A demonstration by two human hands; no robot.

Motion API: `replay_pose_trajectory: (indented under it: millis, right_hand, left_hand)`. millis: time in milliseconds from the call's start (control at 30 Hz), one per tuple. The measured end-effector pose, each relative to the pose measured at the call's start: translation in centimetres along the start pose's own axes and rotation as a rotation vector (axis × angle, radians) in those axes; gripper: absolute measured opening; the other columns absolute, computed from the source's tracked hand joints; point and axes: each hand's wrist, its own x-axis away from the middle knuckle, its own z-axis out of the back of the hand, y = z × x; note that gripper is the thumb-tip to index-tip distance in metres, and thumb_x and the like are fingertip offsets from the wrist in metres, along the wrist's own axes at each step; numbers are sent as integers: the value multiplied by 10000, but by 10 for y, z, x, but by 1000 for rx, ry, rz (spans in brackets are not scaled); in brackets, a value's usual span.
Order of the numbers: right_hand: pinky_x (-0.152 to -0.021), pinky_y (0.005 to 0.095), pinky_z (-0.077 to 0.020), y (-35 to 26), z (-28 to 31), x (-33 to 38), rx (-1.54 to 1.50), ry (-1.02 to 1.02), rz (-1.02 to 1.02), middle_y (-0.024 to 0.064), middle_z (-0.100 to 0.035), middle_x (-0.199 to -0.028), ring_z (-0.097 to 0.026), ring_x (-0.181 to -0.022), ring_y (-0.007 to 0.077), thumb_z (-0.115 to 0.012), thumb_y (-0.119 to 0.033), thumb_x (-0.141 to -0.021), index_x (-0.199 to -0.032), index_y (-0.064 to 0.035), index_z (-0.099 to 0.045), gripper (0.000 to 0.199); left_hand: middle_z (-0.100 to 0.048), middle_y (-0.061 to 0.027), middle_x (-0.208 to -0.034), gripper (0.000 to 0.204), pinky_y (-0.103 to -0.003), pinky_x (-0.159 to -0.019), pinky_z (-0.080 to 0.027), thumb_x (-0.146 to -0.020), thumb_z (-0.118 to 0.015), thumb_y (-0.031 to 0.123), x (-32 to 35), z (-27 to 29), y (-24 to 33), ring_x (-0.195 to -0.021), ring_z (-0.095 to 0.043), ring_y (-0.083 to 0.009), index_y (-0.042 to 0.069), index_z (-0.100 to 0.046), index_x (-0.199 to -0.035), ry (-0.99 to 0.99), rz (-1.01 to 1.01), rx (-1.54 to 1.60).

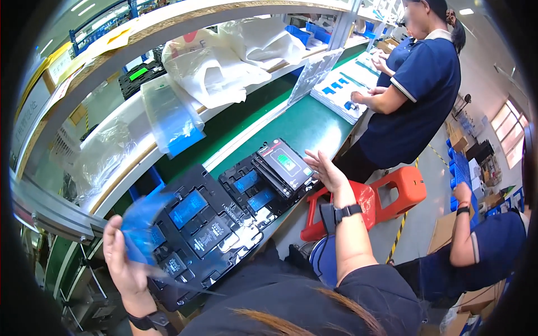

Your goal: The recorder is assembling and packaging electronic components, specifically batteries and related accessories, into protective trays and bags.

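My left hand (124, 263) has a thin blue plastic film (137, 232) between thumb and fingers, smeared by motion. The film hangs over the left end of a black moulded tray (216, 260). Flat batteries lie in the tray's recesses, among them a blue one (188, 209) and a black one (212, 236). A second black tray (228, 178) adjoins it on the right, with blue batteries (261, 199) in it. On its right side rests a stack of flat black packs (287, 166) with a green battery picture. Just right of this stack my right hand (330, 172) is raised, fingers spread, holding nothing.
Clear bags and white plastic sheets (216, 73) drape from the shelf beyond the green bench (314, 123). A red stool (367, 204) stands to the right. One co-worker (417, 101) handles small blue parts at the far bench; another person (476, 252) is at the lower right.
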Motion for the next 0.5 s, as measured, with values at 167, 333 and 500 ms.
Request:
replay_pose_trajectory:
  millis: [167,333,500]
  right_hand:
    - [-990,437,-313,-2,-18,-23,59,-174,-230,163,-504,-1244,-443,-1175,254,-576,-608,-763,-1246,-88,-512,712]
    - [-839,304,-444,1,-19,-32,-6,-173,-343,89,-610,-1104,-567,-989,182,-726,-487,-687,-1142,-75,-590,628]
    - [-862,303,-423,-19,-23,-17,0,-167,-341,86,-633,-1044,-568,-987,193,-706,-540,-690,-1139,-62,-588,667]
  left_hand:
    - [-551,-105,-964,352,-249,-655,-526,-923,-483,135,-39,-49,-2,-864,-565,-164,-11,-442,-1240,-69,272,447]
    - [-541,-215,-1128,347,-415,-945,-455,-944,-433,201,-56,-107,-53,-1107,-516,-316,-80,-482,-1141,-111,527,576]
    - [-313,-203,-1343,587,-452,-1039,-335,-922,-447,365,-40,-134,-108,-1274,-324,-315,-58,-308,-1305,-38,618,347]
